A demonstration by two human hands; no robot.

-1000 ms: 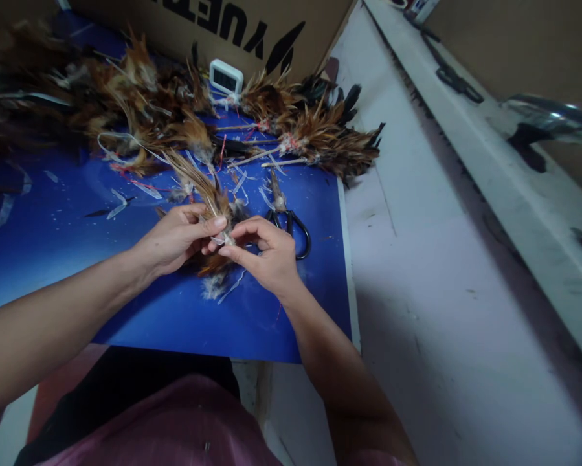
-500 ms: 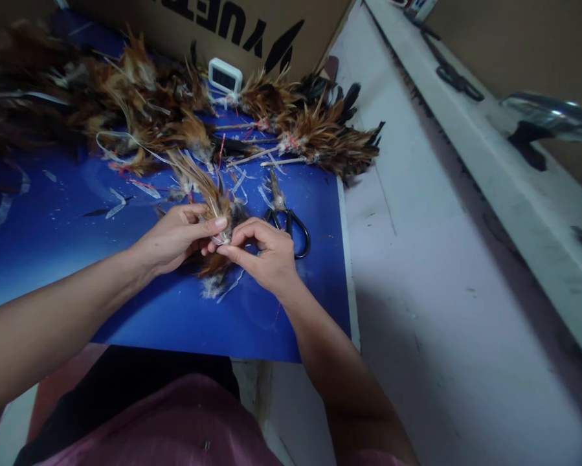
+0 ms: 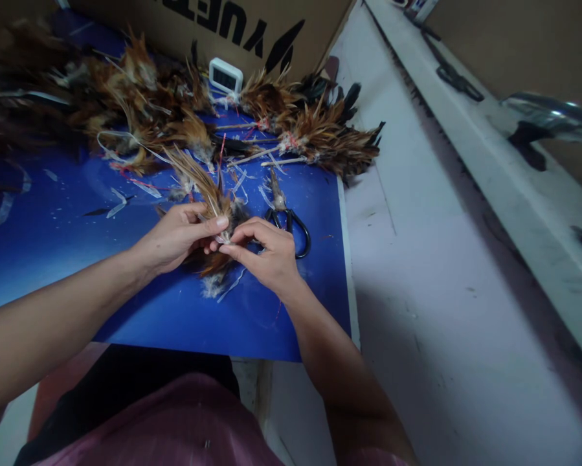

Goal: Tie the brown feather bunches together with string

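My left hand (image 3: 181, 236) pinches a small bunch of brown feathers (image 3: 210, 194) between thumb and fingers, with the tips pointing up and left. Close against it, my right hand (image 3: 266, 252) has thumb and fingertips pressed together at the pale base of the bunch; what they pinch is too small to make out. More brown feathers with grey fluff (image 3: 213, 285) lie below my hands. Black-handled scissors (image 3: 300, 236) rest just beyond my right hand, their blades partly covered by a feather tuft (image 3: 277, 194).
Feather bundles on sticks (image 3: 329, 139) lie at the back right of the blue table (image 3: 140, 317). A loose feather heap (image 3: 140, 84) covers the back left. A small white digital device (image 3: 225, 76) stands before a cardboard box (image 3: 291, 32). A pale wall (image 3: 417, 259) borders the right.
My right thumb and fingertips have shifted very slightly at the base of the bunch. My left hand keeps its hold, and the things on the table have not moved.
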